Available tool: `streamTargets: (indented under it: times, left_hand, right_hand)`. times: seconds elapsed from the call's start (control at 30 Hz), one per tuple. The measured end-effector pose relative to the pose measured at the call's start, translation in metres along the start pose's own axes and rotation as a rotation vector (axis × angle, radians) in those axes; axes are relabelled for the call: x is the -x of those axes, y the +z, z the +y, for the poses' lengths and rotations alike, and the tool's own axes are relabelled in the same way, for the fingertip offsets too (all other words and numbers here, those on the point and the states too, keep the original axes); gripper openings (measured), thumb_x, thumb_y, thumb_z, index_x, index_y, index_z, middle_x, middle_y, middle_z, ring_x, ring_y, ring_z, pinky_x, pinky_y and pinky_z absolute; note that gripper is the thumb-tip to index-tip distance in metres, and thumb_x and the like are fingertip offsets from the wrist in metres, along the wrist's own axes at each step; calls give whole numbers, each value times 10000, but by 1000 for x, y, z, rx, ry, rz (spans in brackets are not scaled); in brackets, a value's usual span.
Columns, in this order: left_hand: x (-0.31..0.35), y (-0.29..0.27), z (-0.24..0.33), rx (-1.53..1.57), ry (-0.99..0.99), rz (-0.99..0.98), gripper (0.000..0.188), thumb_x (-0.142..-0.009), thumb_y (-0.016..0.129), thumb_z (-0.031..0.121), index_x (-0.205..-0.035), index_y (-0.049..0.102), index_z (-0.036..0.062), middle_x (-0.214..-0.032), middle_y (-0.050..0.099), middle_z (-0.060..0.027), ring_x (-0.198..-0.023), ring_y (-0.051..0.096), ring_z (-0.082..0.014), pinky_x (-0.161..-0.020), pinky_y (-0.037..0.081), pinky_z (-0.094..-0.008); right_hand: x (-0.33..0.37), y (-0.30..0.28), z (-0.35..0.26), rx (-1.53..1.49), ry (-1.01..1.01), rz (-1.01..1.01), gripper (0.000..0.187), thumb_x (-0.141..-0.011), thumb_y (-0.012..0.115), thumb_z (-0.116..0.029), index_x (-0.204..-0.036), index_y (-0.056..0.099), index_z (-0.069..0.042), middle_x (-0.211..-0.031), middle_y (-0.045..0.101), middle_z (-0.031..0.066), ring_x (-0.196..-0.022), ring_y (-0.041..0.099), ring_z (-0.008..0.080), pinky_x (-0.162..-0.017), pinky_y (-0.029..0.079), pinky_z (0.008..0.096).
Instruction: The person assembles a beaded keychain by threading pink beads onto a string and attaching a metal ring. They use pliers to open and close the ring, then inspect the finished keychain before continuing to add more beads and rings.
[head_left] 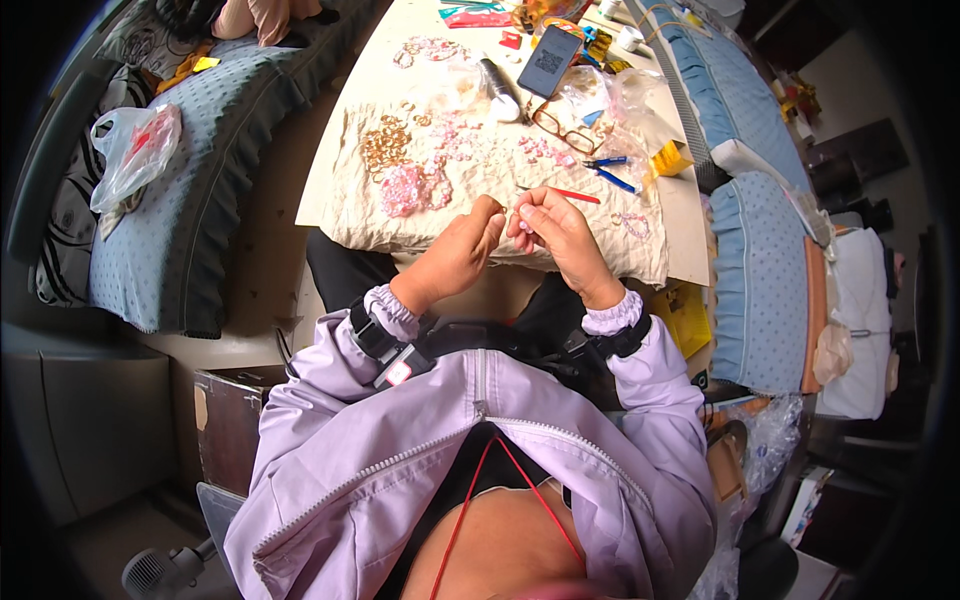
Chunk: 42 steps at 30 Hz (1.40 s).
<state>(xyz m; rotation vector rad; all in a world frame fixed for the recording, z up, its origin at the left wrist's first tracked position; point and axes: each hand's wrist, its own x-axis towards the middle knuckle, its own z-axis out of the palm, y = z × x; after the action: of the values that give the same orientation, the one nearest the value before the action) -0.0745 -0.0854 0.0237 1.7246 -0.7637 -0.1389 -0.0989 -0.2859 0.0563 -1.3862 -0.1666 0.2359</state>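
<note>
My left hand (458,255) is held over the near edge of the cloth-covered table, fingers closed and thumb pressed to the index finger. Whatever sits in that pinch is too small to make out. Close beside it, my right hand (562,236) is closed too, with a small pink bead (525,228) at its fingertips. Just beyond the right hand lies a tool with a red handle (575,195). A heap of pink beads (403,190) is left of my hands, and gold rings (384,146) lie behind that heap. A finished-looking beaded loop (636,226) rests to the right.
Blue-handled pliers (612,175), eyeglasses (562,130), a phone (549,62) and a dark bottle with a white end (499,90) lie farther back. A yellow box (670,159) stands near the right edge. Blue-covered sofas (200,210) flank the table.
</note>
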Motion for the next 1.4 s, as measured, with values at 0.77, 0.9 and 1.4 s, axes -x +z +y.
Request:
streamTargets:
  times: [0.77,0.9,1.4]
  left_hand:
    - [-24,-38,13,648,-371,172,310,-1034,624,310,-1144,699,29,-1073,760,-93,-941,656,-119,-843,491,-278]
    - [-23,-38,17,726,-362,168,368,-1050,579,310,-1219,668,-4,-1168,735,-136,-1074,669,-166,-909,498,-297]
    - [-28,-33,10,961,-405,191,295,-1030,634,214,-1217,667,-12,-1187,712,-119,-1151,665,-204,-998,526,-320]
  right_hand:
    - [-18,0,-6,4,-82,73,164,-1067,563,-155,-1162,566,-22,-977,693,80,-839,627,103,-738,531,250]
    - [-18,0,-7,11,-120,37,197,-1065,554,-136,-1225,553,-19,-1001,698,82,-885,639,112,-789,532,262]
    - [-23,5,-7,149,-249,130,124,-1030,619,-80,-1113,631,11,-977,687,63,-878,675,129,-769,557,260]
